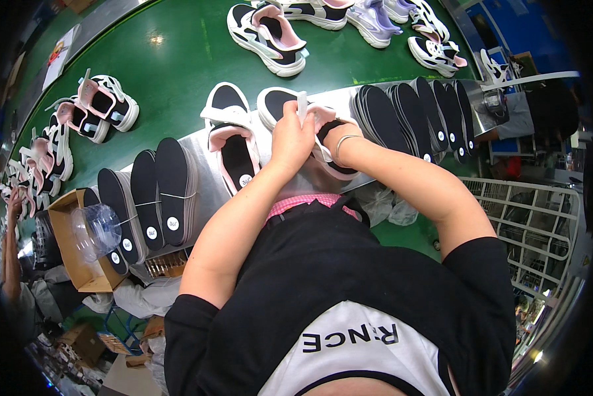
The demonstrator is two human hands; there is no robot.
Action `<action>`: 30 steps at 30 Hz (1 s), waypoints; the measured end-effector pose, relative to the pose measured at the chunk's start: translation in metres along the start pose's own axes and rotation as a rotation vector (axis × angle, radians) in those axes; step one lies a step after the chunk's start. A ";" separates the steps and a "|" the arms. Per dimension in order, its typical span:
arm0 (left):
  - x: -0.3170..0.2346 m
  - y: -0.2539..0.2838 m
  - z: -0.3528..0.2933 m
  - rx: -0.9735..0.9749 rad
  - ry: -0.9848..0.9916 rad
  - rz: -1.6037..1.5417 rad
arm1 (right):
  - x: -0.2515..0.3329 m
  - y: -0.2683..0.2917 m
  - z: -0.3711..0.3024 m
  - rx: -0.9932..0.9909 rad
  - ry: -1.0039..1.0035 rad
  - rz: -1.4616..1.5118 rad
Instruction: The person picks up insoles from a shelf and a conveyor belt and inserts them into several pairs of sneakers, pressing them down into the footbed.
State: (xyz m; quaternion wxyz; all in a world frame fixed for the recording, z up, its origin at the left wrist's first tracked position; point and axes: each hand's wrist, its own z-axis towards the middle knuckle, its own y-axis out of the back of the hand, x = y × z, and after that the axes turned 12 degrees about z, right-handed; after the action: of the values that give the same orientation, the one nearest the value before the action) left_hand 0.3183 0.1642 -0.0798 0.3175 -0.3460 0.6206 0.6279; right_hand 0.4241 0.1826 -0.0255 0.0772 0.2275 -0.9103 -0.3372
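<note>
A white, black and pink sneaker (271,105) rests on the metal ledge in front of me, its toe pointing away. My left hand (292,137) is closed on the raised white strap at its opening. My right hand (334,134) reaches down into the shoe from the right; its fingers are hidden inside. To the left stands a matching sneaker (215,120) with a black insole in it, touched by neither hand.
Stacks of black insoles (177,188) lie left on the ledge, more insoles (380,119) right. Sneakers (267,36) stand on the green table (171,49). A cardboard box (64,228) is at left, a white wire rack (527,224) at right. Another person's arm (10,254) shows far left.
</note>
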 end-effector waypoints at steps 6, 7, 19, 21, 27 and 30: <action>-0.004 -0.001 0.002 -0.004 -0.025 0.032 | -0.010 0.001 -0.014 0.089 0.111 0.013; -0.003 -0.003 0.002 -0.007 -0.017 0.019 | -0.014 -0.006 -0.021 0.064 0.105 0.115; -0.008 -0.004 -0.003 0.035 0.026 -0.095 | -0.044 -0.021 -0.036 0.029 0.206 0.332; -0.001 -0.001 -0.015 0.055 0.090 -0.194 | -0.051 0.000 -0.056 -0.234 0.296 0.531; 0.003 0.006 -0.034 0.016 0.101 -0.212 | -0.056 0.008 -0.089 -0.539 0.457 0.676; -0.010 0.006 -0.029 0.015 0.124 -0.162 | -0.036 -0.021 -0.076 -0.169 0.277 0.285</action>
State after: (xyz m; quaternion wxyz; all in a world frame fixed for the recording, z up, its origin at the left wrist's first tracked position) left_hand 0.3200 0.1358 -0.0677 0.3307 -0.4310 0.6136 0.5730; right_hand 0.4855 0.1414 0.0188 0.2675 0.1332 -0.8823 -0.3637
